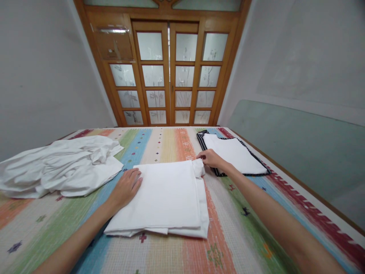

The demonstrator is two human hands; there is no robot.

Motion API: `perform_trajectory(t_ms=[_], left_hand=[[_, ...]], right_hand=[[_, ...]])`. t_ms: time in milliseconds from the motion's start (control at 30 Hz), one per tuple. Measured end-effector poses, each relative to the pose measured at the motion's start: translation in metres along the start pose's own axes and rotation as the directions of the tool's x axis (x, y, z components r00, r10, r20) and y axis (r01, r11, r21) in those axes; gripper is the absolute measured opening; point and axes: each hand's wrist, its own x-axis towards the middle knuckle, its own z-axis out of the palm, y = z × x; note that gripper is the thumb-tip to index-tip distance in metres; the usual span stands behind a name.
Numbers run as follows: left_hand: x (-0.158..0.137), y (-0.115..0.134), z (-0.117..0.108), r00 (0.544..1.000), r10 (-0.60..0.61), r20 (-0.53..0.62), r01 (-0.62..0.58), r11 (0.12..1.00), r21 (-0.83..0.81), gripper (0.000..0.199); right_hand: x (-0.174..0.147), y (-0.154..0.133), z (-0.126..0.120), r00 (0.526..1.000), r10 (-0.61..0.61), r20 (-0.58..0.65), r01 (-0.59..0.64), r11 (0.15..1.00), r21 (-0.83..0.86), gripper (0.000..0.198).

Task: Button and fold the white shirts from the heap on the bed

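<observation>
A white garment (168,201), folded into a flat rectangle, lies in front of me with uneven layers showing along its right and near edges. My left hand (129,185) rests at its left edge, fingers stretched out on the cloth. At the far right corner, my right hand (209,158) is closed, its fingertips pinching a small crumpled end of the white cloth. Just beyond that hand lies a black-and-white striped garment (202,140) with a flat white folded cloth (234,152) on top of it.
A loose, wrinkled white cloth (59,167) is heaped at the left. Everything lies on a multicoloured striped cover (137,146). A pale green panel (299,140) stands along the right side. Wooden doors with glass panes (168,72) are at the far end, between grey walls.
</observation>
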Motion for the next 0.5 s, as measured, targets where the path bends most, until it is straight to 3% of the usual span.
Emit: perform_trajectory(t_ms=[300, 400, 500], left_hand=[[0.011, 0.007, -0.004, 0.997, 0.032, 0.065, -0.036, 0.998, 0.057, 0.028], [0.028, 0.028, -0.006, 0.993, 0.05, 0.111, -0.048, 0.999, -0.027, 0.028], [0.054, 0.065, -0.006, 0.984, 0.102, 0.143, -0.07, 0.974, -0.215, 0.023]], right_hand=[[-0.008, -0.001, -0.007, 0.999, -0.036, -0.037, 0.038, 0.998, 0.051, 0.018], [-0.01, -0.005, -0.002, 0.998, -0.04, -0.054, 0.043, 0.998, 0.056, 0.016], [-0.009, -0.01, 0.001, 0.996, -0.029, -0.079, 0.031, 0.999, 0.031, 0.014]])
